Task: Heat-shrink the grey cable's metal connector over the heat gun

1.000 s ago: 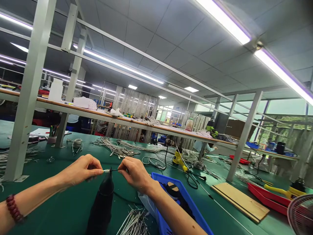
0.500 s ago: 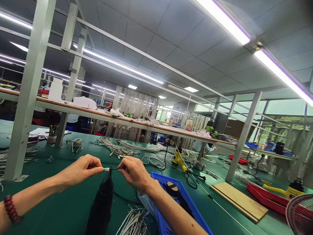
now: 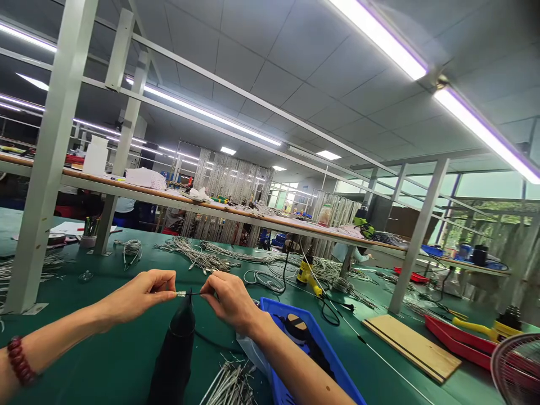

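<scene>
My left hand (image 3: 154, 289) pinches a small silvery metal fitting (image 3: 181, 293) between thumb and fingertips. On the other side my right hand (image 3: 225, 298) grips a thin dark strand (image 3: 197, 293) in a closed pinch; its exact kind is too small to tell. Fitting and strand lie in one line, level with the tip of a black tapered tool (image 3: 175, 349) that points up between my hands. Whether they touch that tip I cannot tell. A bundle of thin grey cables (image 3: 232, 385) lies below my right wrist.
A blue tray (image 3: 310, 326) with dark items is by my right forearm. Farther right are a wooden board (image 3: 411, 346), a red tray (image 3: 458, 340) and a fan (image 3: 517, 368). Cable bundles (image 3: 198, 253) and a yellow-handled tool (image 3: 310, 275) lie behind. A metal post (image 3: 50, 157) stands left.
Both hands keep their pinch and have shifted very slightly; my right fingers sit a little closer to the black tip. Nothing was let go.
</scene>
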Demonstrator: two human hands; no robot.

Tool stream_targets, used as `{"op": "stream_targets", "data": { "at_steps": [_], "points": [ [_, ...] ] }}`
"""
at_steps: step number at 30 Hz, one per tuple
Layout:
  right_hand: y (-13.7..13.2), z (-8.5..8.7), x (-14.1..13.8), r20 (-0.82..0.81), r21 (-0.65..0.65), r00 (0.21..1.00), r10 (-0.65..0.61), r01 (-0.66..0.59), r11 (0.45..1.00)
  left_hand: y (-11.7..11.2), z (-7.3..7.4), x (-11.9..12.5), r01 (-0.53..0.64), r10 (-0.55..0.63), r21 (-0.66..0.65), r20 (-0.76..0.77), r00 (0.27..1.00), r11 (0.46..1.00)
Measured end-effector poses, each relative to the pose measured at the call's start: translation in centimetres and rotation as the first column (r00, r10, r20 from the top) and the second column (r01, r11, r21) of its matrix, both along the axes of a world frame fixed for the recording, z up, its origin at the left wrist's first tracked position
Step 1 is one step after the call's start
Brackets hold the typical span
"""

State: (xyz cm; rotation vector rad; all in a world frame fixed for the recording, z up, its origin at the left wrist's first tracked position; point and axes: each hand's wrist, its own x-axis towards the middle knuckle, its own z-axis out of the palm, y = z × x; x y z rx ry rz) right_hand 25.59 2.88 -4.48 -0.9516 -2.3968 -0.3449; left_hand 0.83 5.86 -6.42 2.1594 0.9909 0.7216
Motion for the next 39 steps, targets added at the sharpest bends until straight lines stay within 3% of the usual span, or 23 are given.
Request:
{"op": "stream_targets", "data": {
  "at_steps": [8,18,24,39],
  "points": [
    [-0.1,0.2,0.1,0.026,0.003,1.000,-0.016,0.016,1.000,-0.2,0.0,0.3,0.009,-0.009,-0.020,-0.006,1.000,1.000],
    [-0.6,0.6,0.3,0.042,-0.019,0.999,-0.034,0.035,0.999,-1.6,1.1,0.6,0.000,-0.002,-0.061,-0.032,0.999,0.998],
    [-0.9,0.7,0.3,0.047,-0.029,0.998,-0.035,0.037,0.999,-1.0,0.4,0.3,0.066,-0.064,-0.066,0.027,0.998,0.996],
    [-0.8,0.7,0.3,0.077,-0.029,0.995,-0.058,0.060,0.998,-0.5,0.1,0.7,0.050,-0.049,-0.042,0.014,0.999,0.998]
  ]
}}
